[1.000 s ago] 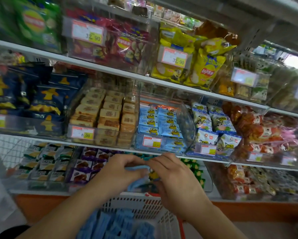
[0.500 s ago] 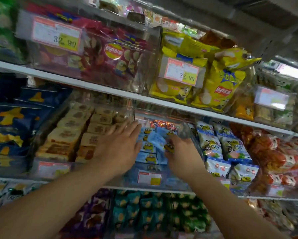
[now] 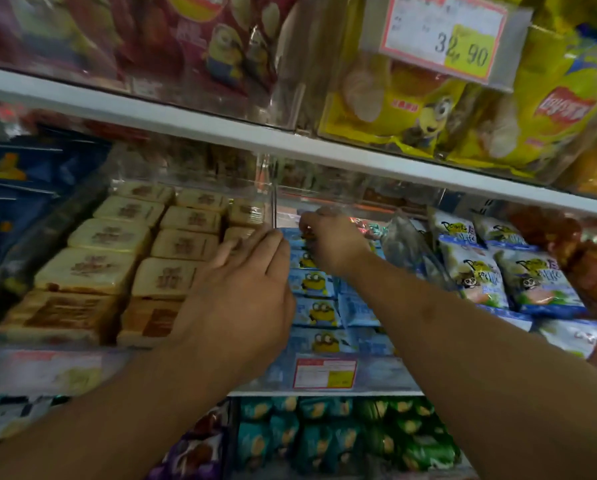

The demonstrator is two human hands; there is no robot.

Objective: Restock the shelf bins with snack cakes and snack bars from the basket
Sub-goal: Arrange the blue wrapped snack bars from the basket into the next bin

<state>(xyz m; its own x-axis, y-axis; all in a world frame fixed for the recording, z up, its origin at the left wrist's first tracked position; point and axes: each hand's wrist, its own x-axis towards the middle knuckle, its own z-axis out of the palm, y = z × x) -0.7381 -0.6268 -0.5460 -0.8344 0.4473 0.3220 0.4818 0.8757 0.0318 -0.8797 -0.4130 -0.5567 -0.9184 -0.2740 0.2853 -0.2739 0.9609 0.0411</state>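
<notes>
White shelf (image 3: 200, 124) under clear bins (image 3: 359, 375)

Right hand (image 3: 331, 242) fingertips hidden behind blue packets (image 3: 312, 282); left hand (image 3: 236, 299) blurred; basket out of frame.

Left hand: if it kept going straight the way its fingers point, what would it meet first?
Probably the clear divider wall between the beige cake bin and the blue-packet bin. The left hand points up and back towards it; depth is uncertain.

I see a clear glossy plastic bin (image 3: 324, 199), shiny blue film packs (image 3: 312, 284), glossy yellow bags (image 3: 498, 119), a paper tag (image 3: 324, 374), and a smooth white shelf (image 3: 186, 119), probably painted metal.
</notes>
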